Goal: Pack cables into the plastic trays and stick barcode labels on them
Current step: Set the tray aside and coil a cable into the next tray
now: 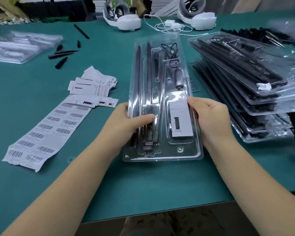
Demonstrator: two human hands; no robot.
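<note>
Head view, left to right. Far left, back: stack of clear empty trays (22,46), blurred, on green table (41,184). Beside it toward centre: loose black spikes and rods (61,55), scattered. Nearer, left of centre: heap of white printed cards (94,87), fanned and overlapping; just below, touching its lower edge, sheet of barcode labels (41,135), two columns, one label place blank on the right column, near end torn. Centre: clear plastic tray (162,99), long axis running away from the viewer, flat on the table; inside, long black rods (143,74) in the left channels, coiled black cable (170,50) at the far right, dark cylindrical part (178,79) below it, white card (180,120) with a black bar printed on it in the near right compartment. Left hand (131,121) clamped on the tray's left edge, thumb pressed on top over the rod channels, fingers under the rim, hidden. Right hand (209,116) gripping the tray's right edge, fingers curled, thumb tip touching the upper corner of the white card. Right: slanting pile of packed trays (245,86), each with black rods, one small white label showing on the top tray. Back, centre and right: two white headsets (124,16) and white cord (169,26).
</note>
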